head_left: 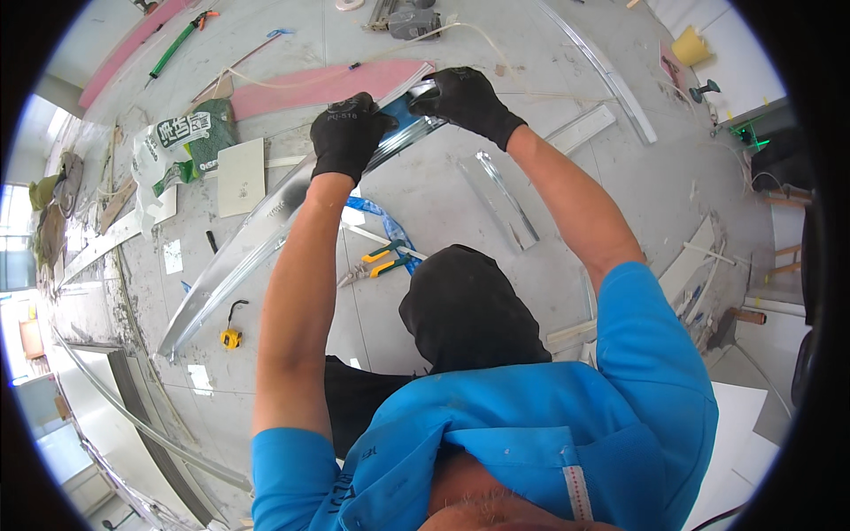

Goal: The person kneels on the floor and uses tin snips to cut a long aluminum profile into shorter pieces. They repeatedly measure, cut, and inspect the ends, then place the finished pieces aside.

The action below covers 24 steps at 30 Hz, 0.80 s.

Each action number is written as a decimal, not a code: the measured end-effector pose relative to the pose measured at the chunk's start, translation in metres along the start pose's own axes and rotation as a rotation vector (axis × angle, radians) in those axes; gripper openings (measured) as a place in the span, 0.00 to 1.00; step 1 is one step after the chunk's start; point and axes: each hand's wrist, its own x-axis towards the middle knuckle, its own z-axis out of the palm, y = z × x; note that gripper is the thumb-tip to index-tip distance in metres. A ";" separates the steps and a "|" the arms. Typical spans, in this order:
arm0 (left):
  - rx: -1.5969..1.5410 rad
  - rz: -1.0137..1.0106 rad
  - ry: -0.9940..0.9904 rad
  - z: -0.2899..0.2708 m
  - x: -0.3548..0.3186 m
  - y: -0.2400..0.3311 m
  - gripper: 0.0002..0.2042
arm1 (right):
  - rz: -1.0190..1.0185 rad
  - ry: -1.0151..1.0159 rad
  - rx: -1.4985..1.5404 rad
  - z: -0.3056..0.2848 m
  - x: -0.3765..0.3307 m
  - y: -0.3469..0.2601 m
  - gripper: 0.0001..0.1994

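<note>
Close by lie snips; past them, left hand and right hand clutch one end of a metal channel, a pink board behind. One slipping grip could swing the channel's long tail.

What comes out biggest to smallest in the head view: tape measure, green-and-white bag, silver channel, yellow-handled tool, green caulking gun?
1. Silver channel
2. Green-and-white bag
3. Yellow-handled tool and green caulking gun: too alike to rank
4. Tape measure
</note>
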 end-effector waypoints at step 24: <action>0.052 -0.066 0.075 0.018 -0.009 -0.008 0.17 | -0.192 0.176 -0.051 0.035 -0.006 -0.002 0.20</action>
